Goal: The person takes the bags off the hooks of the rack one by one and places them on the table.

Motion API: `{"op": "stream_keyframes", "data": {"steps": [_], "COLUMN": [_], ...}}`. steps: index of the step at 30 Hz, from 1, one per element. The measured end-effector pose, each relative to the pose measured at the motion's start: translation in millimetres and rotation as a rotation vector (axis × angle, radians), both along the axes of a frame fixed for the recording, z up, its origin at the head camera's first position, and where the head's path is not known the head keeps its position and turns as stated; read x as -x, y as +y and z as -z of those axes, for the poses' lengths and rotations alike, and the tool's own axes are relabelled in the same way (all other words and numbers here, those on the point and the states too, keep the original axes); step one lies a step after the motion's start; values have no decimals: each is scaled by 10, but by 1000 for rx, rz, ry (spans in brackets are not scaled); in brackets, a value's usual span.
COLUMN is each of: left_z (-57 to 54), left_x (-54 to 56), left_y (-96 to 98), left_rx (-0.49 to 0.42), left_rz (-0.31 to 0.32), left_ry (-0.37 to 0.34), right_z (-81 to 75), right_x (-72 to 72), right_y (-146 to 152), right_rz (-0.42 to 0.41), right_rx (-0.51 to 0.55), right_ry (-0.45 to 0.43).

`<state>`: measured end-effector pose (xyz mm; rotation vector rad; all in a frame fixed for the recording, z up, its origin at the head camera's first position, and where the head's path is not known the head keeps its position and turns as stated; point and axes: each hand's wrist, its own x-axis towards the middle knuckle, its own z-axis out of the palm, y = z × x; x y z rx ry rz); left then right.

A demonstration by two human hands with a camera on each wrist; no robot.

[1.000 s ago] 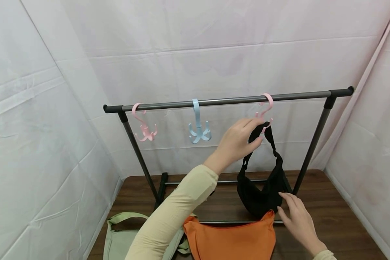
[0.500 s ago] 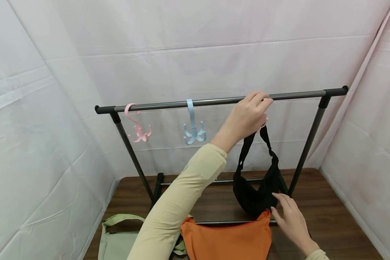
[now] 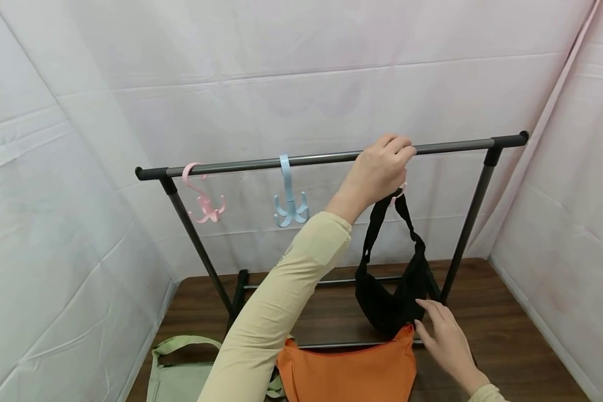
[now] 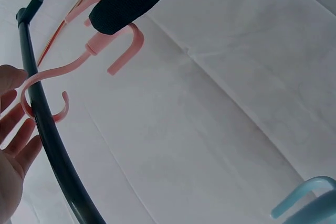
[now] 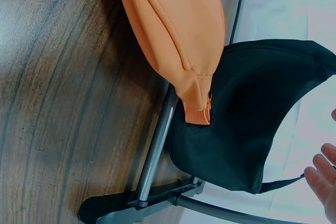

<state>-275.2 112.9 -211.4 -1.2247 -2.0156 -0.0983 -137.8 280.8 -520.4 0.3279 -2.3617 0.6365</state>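
Note:
My left hand [image 3: 382,168] is up at the rack's rail [image 3: 447,147], its thumb and fingers around the top curve of a pink S-shaped claw hook [image 4: 39,77]. From this hook's lower prongs a black shoulder bag [image 3: 382,301] hangs by its strap [image 4: 136,1]. Low at the right, my right hand [image 3: 447,340] has its fingers loosely extended beside the bag's side. In the right wrist view its fingertips [image 5: 311,177] are at a thin black strip running from the bag's corner. Just in front sits an orange bag [image 3: 349,371], overlapping the black one's bottom.
A blue claw hook [image 3: 288,201] and another pink claw hook [image 3: 208,206] hang farther left on the rail. At front left lies a pale green bag [image 3: 181,379]. The rack's legs [image 3: 466,234] stand on a brown wooden surface [image 3: 512,335] between white fabric walls.
My left hand has risen from the black strap to the hook's top at the rail. The right hand stays beside the bag. The whole head view has shifted slightly.

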Motion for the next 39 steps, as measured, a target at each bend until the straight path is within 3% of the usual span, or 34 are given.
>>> {"op": "stream_keyframes", "data": {"steps": [12, 21, 25, 33, 39], "left_z": [-12, 26, 44, 47, 52], "left_x": [29, 24, 19, 3, 13], "left_y": [-96, -116, -103, -86, -92], "left_rx": [7, -22, -27, -34, -50], "left_rz": [-74, -56, -73, -81, -73], "left_ry": [-77, 0, -1, -20, -42], "right_z": [-218, -449, -642, -1162, -1372], "right_x": [208, 471, 633, 867, 979], "right_y": [-90, -89, -33, 97, 122], "right_rz": [-59, -130, -115, -109, -113], "right_rx": [-12, -83, -126, -114, -122], "right_ry": [54, 107, 120, 207, 223]}}
